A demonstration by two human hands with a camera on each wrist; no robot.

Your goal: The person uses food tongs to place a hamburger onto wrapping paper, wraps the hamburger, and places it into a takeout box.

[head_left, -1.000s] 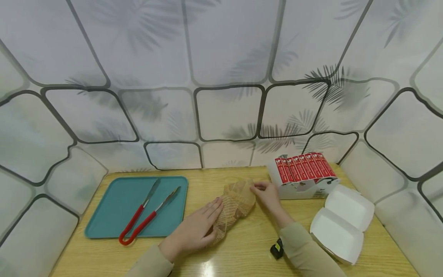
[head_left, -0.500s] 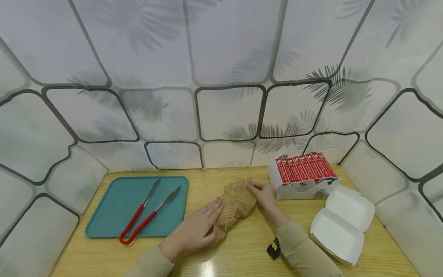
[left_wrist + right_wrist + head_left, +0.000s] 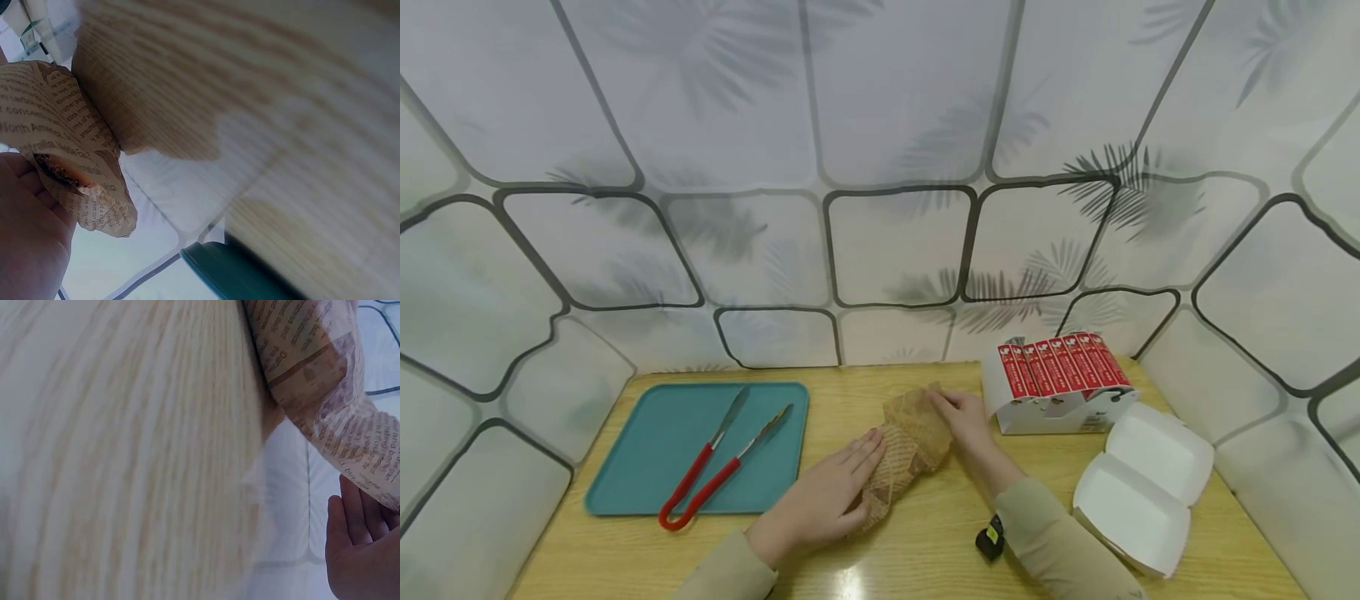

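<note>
A brown printed food wrapping paper point(image 3: 912, 446), folded round something, lies slantwise on the table. Its newsprint pattern fills the left part of the left wrist view, where the wrapping paper point(image 3: 94, 125) has a dark printed picture on it. My left hand point(image 3: 823, 500) rests on the paper's lower left side with its fingers laid straight. At the upper right end, my right hand point(image 3: 966, 421) pinches the paper's edge between thumb and fingers. In the right wrist view the wrapping paper point(image 3: 325, 381) runs down to the fingers of that hand. What is inside stays hidden.
On the left a teal tray point(image 3: 625, 467) carries red-handled tongs point(image 3: 703, 475). A white carton of red packets point(image 3: 1060, 367) stands at the back right, with an opened white clamshell box point(image 3: 1138, 504) beside it. A wrist camera point(image 3: 990, 540) sits at the right sleeve.
My right hand has moved a little to the left, bringing the pinched end of the paper inward over the bundle. The left hand keeps its place.
</note>
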